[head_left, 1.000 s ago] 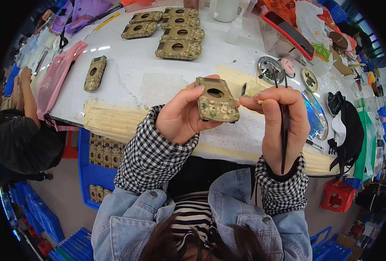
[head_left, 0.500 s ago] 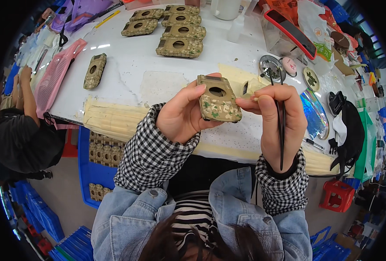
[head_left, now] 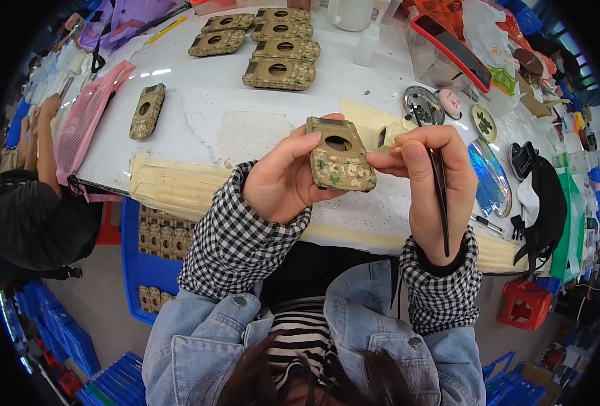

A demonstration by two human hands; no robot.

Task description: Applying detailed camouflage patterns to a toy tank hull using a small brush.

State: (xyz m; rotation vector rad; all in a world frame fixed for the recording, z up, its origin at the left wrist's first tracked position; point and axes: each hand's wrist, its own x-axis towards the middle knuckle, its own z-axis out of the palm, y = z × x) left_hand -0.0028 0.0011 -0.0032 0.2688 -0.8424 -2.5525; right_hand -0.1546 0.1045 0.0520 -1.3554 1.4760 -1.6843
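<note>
In my left hand (head_left: pixel 280 172) I hold a camouflage-patterned toy tank hull (head_left: pixel 344 166) above the table, tilted, its round hole facing up. The thumb lies on its left edge and the fingers reach beneath it. My right hand (head_left: pixel 439 179) is closed around black tweezers (head_left: pixel 441 206), whose length slants down across the palm toward the wrist. Its fingertips pinch a small pale thing, too small to name, close against the hull's right side. Whether they touch the hull I cannot tell. A similar hull (head_left: pixel 148 111) lies alone to the left.
Several more hulls (head_left: pixel 280 73) stand in rows at the back. At the right are a round metal dish (head_left: pixel 418 111), a red-edged phone (head_left: pixel 452 54) and a black bag (head_left: pixel 550 216). A pink basket (head_left: pixel 94 122) and another person (head_left: pixel 36 203) are left. A blue tray (head_left: pixel 134 271) of hulls sits below.
My right hand has shifted slightly, and the tweezers' lower end has swung a little right. The hull in my left hand has barely moved. At the left, the other person's hands have moved a bit.
</note>
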